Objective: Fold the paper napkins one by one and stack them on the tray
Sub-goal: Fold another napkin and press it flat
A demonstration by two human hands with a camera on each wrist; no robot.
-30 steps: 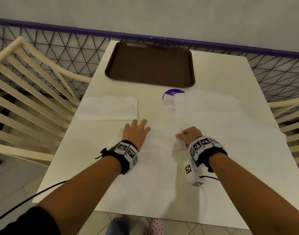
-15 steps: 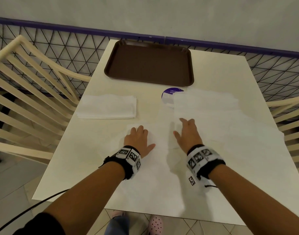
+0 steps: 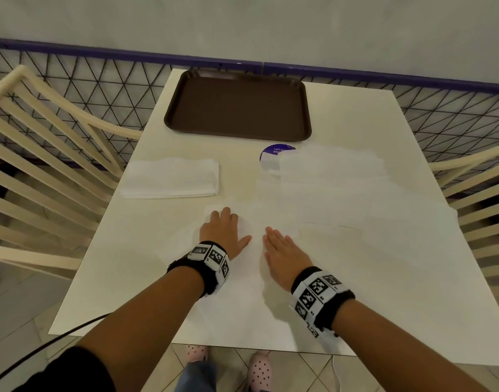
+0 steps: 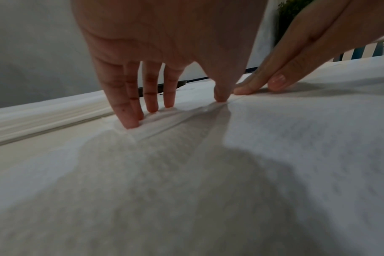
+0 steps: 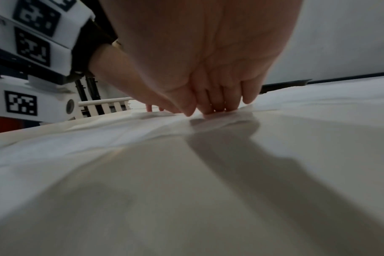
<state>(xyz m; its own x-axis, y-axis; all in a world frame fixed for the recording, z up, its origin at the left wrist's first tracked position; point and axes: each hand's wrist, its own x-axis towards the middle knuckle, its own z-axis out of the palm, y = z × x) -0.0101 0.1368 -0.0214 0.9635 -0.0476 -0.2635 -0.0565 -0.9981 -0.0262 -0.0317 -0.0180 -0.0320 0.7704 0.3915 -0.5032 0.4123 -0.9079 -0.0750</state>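
A white paper napkin (image 3: 242, 284) lies spread on the near middle of the white table (image 3: 350, 114). My left hand (image 3: 224, 232) presses flat on its far left part, fingers straight. My right hand (image 3: 282, 247) lies flat beside it, fingers straight and together. In the left wrist view the left fingertips (image 4: 131, 123) push the napkin (image 4: 208, 173) down, with a raised crease running between the hands. The right wrist view shows my right fingers (image 5: 217, 107) pressing that crease (image 5: 208, 119). A brown tray (image 3: 238, 106) stands bare at the table's far edge.
A stack of folded napkins (image 3: 172, 178) sits left of centre. More unfolded napkins (image 3: 356, 199) overlap on the right side, partly covering a purple round sticker (image 3: 272, 152). Cream slatted chairs (image 3: 44, 154) flank the table; a mesh fence (image 3: 101, 89) runs behind.
My right hand went from curled on the napkin to flat, then drew back towards me. My left hand slid nearer and stays flat on the napkin.
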